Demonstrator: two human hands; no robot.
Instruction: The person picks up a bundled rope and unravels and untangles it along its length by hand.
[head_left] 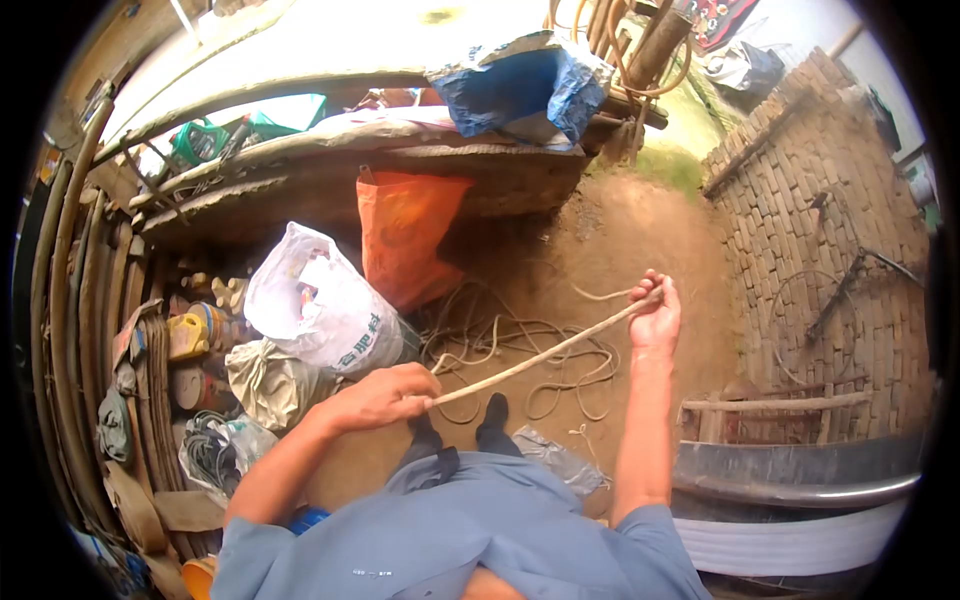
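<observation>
The rope (545, 358) is stretched at a slant in front of the person's body, between the two hands. The left hand (388, 395) has its grip closed, thumb and fingers pinching the rope; the right hand (655, 312), raised farther forward, has its fingers curled shut around it, and another short length runs out beside the fingers. Loose coils (590, 382) lie spread below, beyond the person's shoes.

The ground (625, 235) is bare brown earth. To the left of the coils stand an orange bag (405, 240) and an open white sack (325, 315), with a beige sack (270, 385) just beside the latter. Wooden poles (68, 280) line the far left; a blue sack (535, 88) rests on the timber ledge ahead. Stacked bricks (800, 210) fill the right side, and bright light washes out the top.

Large green characters are printed on the white sack, too skewed to read. The orange bag carries faint, illegible printing, and the small white lettering on the grey-blue shirt (450, 535) is also unreadable.
</observation>
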